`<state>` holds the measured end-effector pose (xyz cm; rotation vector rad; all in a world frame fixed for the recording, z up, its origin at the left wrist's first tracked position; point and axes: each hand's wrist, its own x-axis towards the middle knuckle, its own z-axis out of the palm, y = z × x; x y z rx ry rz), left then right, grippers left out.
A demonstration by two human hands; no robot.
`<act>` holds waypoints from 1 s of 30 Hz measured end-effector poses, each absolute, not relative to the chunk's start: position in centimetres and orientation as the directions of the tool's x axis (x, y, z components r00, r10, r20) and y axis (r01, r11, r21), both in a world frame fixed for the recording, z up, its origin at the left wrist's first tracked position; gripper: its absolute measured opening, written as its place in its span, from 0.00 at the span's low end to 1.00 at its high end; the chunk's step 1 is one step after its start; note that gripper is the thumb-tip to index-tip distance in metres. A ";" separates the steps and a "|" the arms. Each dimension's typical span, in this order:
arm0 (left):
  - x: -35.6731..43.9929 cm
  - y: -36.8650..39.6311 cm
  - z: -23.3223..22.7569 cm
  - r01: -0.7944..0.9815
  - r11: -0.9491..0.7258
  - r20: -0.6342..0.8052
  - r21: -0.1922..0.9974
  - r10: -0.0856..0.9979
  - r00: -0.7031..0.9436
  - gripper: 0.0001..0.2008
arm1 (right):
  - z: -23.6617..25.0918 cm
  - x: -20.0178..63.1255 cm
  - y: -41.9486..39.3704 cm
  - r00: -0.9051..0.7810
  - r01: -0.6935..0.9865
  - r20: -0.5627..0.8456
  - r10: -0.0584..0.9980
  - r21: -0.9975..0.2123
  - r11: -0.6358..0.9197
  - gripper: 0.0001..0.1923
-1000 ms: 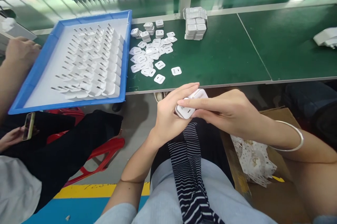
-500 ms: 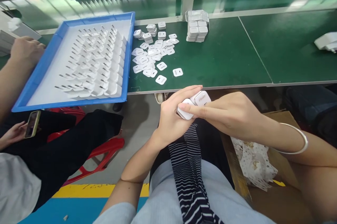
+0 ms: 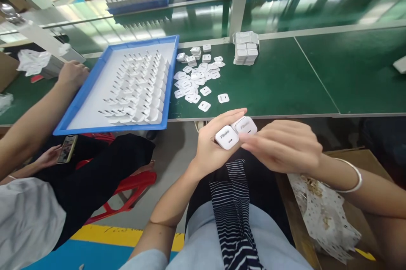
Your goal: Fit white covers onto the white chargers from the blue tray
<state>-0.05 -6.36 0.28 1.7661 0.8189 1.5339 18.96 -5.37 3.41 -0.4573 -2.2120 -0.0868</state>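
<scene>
My left hand (image 3: 211, 145) is wrapped round two white wall chargers held side by side, end faces up. The nearer charger (image 3: 227, 137) shows a printed word and a small port slot on its face. Beside it, the second charger (image 3: 246, 125) carries similar print, partly covered at its lower edge by fingertips. My right hand (image 3: 283, 145) is closed, its thumb and fingers drawn together at that charger's corner. Its fingertips are slightly blurred, and whether anything sits between them is hidden. Loose white face plates (image 3: 193, 81) lie scattered on the green table (image 3: 279, 88) beyond my hands.
A blue tray (image 3: 119, 131) of upright pronged chargers stands at left, near another person's arm (image 3: 38, 109). A wrapped block of chargers (image 3: 246, 50) sits by the post. Another person holds a phone (image 3: 67, 149). A cardboard box (image 3: 358, 160) with plastic scraps is at lower right.
My right thumb has come off the nearer charger's face, uncovering its print, and the right hand has shifted to the further charger's edge. The view has swung left and up.
</scene>
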 end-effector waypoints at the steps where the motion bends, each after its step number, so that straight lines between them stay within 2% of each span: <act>1: -0.2 -6.4 0.4 0.032 -0.598 0.591 0.801 0.798 0.115 0.22 | 3.1 18.9 -5.3 -0.481 0.383 0.785 0.391 -0.213 0.899 0.32; 2: -0.4 -6.5 0.5 0.023 -0.601 0.595 0.799 0.795 0.118 0.23 | 2.9 18.8 -5.3 -0.409 0.391 0.766 0.496 -0.344 0.854 0.35; 4: -0.8 -6.7 0.6 0.018 -0.599 0.592 0.801 0.796 0.129 0.25 | 2.4 18.5 -5.2 -0.385 0.299 0.614 0.689 -0.623 0.722 0.38; 6: -1.3 -7.0 0.4 0.048 -0.591 0.581 0.805 0.803 0.136 0.27 | 1.8 17.7 -5.1 -0.461 0.084 0.413 0.786 -0.861 0.502 0.34; 7: -1.6 -7.2 0.2 0.076 -0.582 0.571 0.809 0.811 0.131 0.29 | 1.4 17.1 -5.1 -0.486 -0.030 0.332 0.809 -0.931 0.364 0.32; 10: -2.4 -8.0 -0.6 0.194 -0.541 0.534 0.819 0.841 0.091 0.38 | 0.2 15.0 -5.3 -0.429 -0.257 0.145 0.892 -0.966 0.033 0.25; 13: -3.9 -9.3 -1.1 0.283 -0.475 0.506 0.833 0.862 -0.044 0.45 | -0.4 12.8 -5.2 -0.425 -0.299 -0.025 0.905 -0.940 -0.166 0.20; 17: -8.3 -11.7 -0.5 0.237 -0.366 0.428 0.900 0.842 -0.328 0.35 | 0.4 10.7 -3.4 -0.575 -0.238 -0.173 0.799 -0.900 -0.366 0.22; 20: -13.5 -12.3 1.4 0.173 -0.257 0.306 0.951 0.863 -0.403 0.33 | 1.7 9.7 -0.2 -0.596 -0.207 -0.159 0.787 -0.917 -0.342 0.20; 23: -19.0 -9.3 5.0 0.102 -0.280 0.298 0.955 0.905 -0.304 0.25 | 3.8 8.3 4.9 -0.502 -0.180 -0.086 0.860 -0.963 -0.201 0.18; 25: -21.8 -4.7 8.1 0.226 -0.270 0.324 0.936 0.912 -0.251 0.21 | 5.7 6.6 9.1 -0.432 -0.139 0.003 0.902 -0.988 -0.063 0.13; 27: -23.3 1.5 11.0 0.403 -0.261 0.357 0.877 0.916 -0.182 0.18 | 7.7 4.1 13.4 -0.459 0.024 0.044 0.887 -0.998 0.062 0.13; 28: -23.5 4.8 12.2 0.499 -0.234 0.354 0.834 0.922 -0.160 0.15 | 8.7 2.7 15.2 -0.490 0.149 0.041 0.871 -0.980 0.130 0.14; 30: -23.3 10.9 13.9 0.710 -0.100 0.282 0.697 0.949 -0.144 0.14 | 10.2 -0.5 18.3 -0.489 0.246 0.035 0.872 -0.953 0.176 0.12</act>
